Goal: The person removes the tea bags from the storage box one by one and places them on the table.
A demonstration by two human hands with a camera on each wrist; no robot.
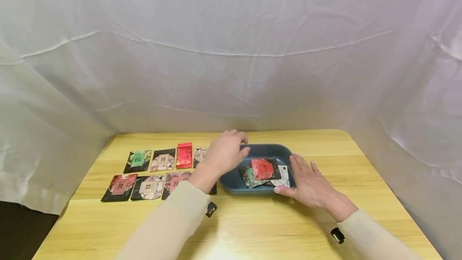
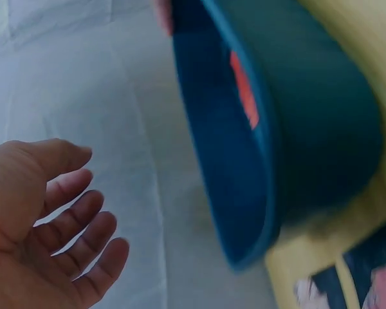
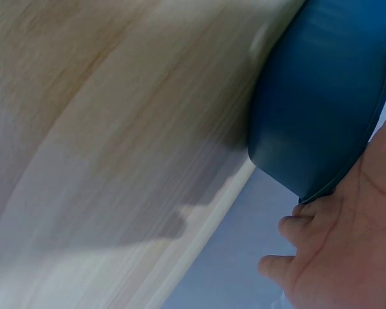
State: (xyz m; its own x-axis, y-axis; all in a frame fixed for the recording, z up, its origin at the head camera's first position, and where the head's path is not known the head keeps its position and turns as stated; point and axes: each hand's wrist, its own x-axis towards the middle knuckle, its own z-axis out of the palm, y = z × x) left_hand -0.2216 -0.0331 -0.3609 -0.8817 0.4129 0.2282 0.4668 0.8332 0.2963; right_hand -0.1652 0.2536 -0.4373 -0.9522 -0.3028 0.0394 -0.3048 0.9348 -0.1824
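A dark blue tray (image 1: 231, 189) with rounded corners stands on the table. Inside it lie several flat sachets, among them a black and red sachet (image 1: 262, 169) on top, a green one (image 1: 250, 176) and a white one (image 1: 283, 176). Over the tray's left end hovers my left hand (image 1: 226, 151), its fingers loosely bent and nothing between them; the left wrist view shows the hand (image 2: 58, 225) apart from the tray wall (image 2: 315, 129). My right hand (image 1: 312, 183) rests against the tray's right end, fingers spread along the rim, thumb at the front corner.
Left of the tray, sachets lie in two rows: a green one (image 1: 138, 160), a narrow red one (image 1: 184, 155) and several black ones with pink labels, such as the front-left sachet (image 1: 120, 187). My left arm partly covers some. A pale cloth (image 1: 231, 83) hangs behind the wooden table (image 1: 260, 228).
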